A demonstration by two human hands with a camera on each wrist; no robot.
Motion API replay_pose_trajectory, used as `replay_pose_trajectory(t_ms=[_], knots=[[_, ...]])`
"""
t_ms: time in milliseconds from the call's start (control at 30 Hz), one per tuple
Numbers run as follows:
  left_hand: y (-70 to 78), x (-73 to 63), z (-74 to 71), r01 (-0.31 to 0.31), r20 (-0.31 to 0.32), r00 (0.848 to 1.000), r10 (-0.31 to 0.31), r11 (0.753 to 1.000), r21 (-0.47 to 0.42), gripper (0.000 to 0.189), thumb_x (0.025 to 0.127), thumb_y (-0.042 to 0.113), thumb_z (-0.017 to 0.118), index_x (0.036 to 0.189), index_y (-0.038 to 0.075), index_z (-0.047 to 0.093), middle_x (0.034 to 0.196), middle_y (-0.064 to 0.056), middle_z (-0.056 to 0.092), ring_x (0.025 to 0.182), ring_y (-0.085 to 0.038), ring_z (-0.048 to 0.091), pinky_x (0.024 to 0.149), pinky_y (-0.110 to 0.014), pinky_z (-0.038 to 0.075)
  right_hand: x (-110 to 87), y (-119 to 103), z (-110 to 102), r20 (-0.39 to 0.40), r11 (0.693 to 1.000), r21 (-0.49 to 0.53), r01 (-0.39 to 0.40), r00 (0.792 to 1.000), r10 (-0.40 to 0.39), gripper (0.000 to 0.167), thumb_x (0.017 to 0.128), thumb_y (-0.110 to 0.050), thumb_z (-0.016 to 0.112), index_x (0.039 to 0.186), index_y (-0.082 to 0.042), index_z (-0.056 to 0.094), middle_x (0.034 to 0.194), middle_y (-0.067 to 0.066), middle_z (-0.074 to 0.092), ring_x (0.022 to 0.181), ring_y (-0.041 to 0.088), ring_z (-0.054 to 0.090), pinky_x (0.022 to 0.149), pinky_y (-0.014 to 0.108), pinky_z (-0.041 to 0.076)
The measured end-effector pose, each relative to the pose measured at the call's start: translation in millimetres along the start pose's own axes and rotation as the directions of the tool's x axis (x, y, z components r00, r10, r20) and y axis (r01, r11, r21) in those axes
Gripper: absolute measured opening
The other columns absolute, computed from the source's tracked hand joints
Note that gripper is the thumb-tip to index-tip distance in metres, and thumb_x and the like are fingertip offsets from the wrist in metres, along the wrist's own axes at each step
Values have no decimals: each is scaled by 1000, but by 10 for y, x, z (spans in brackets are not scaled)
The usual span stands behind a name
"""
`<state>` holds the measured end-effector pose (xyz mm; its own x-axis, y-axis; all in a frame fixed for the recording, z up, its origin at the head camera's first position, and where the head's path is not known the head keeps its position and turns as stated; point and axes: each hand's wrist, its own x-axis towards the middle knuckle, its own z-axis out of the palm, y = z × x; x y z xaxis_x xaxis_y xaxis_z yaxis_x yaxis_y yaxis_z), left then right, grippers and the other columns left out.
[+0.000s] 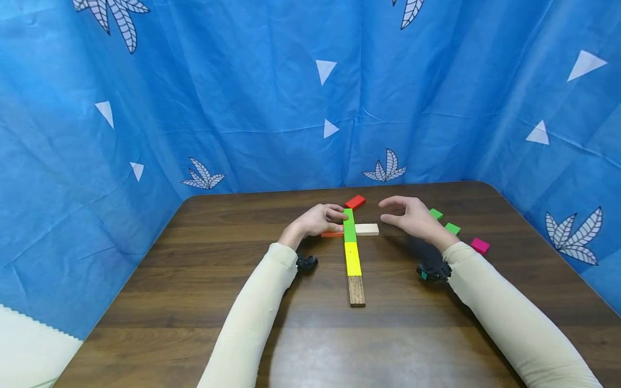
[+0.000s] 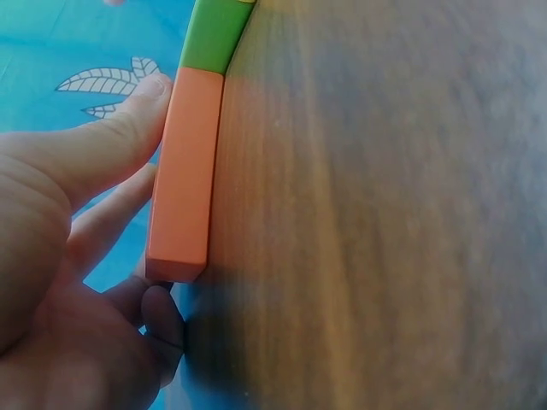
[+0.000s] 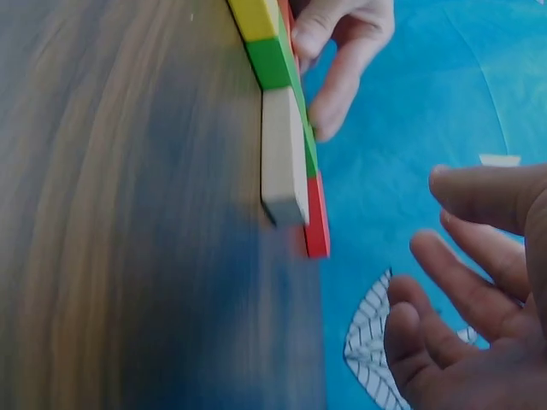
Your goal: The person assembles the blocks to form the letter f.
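Note:
My left hand [image 1: 317, 220] touches the left side of the green block [image 1: 349, 229], its thumb close to the orange block [image 2: 184, 171]. The fingers look extended rather than wrapped round a block. Orange lies against the green from the left, and a cream-white block [image 1: 367, 229] sits against it from the right. Below the green, a yellow block [image 1: 353, 258] and a brown wood-grained block [image 1: 356, 291] continue the line toward me. My right hand [image 1: 412, 215] hovers right of the white block, thumb and fingers apart, holding nothing.
A red block [image 1: 356, 201] lies slanted beyond the green one's far end. Right of my right hand are two small green blocks [image 1: 452, 228] and a magenta block [image 1: 480, 246]. Blue patterned cloth [image 1: 271, 108] hangs behind the wooden table [image 1: 204, 280].

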<state>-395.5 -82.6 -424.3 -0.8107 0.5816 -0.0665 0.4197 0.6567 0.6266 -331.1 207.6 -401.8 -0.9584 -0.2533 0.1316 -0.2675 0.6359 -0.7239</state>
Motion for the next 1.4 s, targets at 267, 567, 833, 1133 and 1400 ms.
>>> replay_pose_trajectory(t_ms=[267, 567, 833, 1133, 1400], knots=[[13, -18, -19, -4, 0, 1000, 4, 1000, -16, 46, 94, 23, 76, 140, 19, 67, 158, -3, 49, 150, -27, 39, 122, -44, 36, -180, 177, -277, 13, 1000, 4, 31, 999, -31, 43, 97, -31, 74, 133, -10, 66, 134, 14, 68, 119, 29, 63, 101, 48, 50], [31, -22, -16, -15, 4, 1000, 15, 1000, -24, 45, 95, 21, 75, 139, 16, 67, 158, -5, 49, 149, -27, 40, 121, -42, 36, -364, 313, -604, 43, 999, -34, 32, 999, -31, 45, 96, -36, 75, 134, -14, 67, 135, 14, 67, 121, 31, 63, 92, 31, 52], [16, -26, -10, -15, -1, 1000, 15, 1000, -26, 45, 97, 21, 73, 141, 17, 66, 159, -5, 48, 150, -27, 39, 122, -42, 36, -462, 513, -883, 54, 999, -36, 11, 999, -9, 43, 97, -31, 74, 135, -13, 66, 134, 18, 67, 105, 4, 65, 84, 22, 55], [7, -17, -32, -20, 8, 1000, 20, 999, -28, 45, 95, 22, 75, 139, 17, 67, 158, -5, 49, 150, -28, 39, 121, -43, 37, -566, 847, -1083, 44, 1000, 13, 18, 999, -19, 44, 95, -21, 76, 135, -7, 65, 123, -4, 70, 105, 6, 66, 82, 18, 55], [3, -16, -29, -1, 6, 1000, 1, 998, -60, 46, 95, 20, 75, 140, 17, 67, 158, -4, 49, 150, -28, 39, 121, -45, 36, -611, 1073, -1129, 92, 998, 11, -61, 994, 60, 53, 95, -27, 76, 141, -6, 60, 139, 14, 60, 110, -1, 59, 85, 19, 54]])
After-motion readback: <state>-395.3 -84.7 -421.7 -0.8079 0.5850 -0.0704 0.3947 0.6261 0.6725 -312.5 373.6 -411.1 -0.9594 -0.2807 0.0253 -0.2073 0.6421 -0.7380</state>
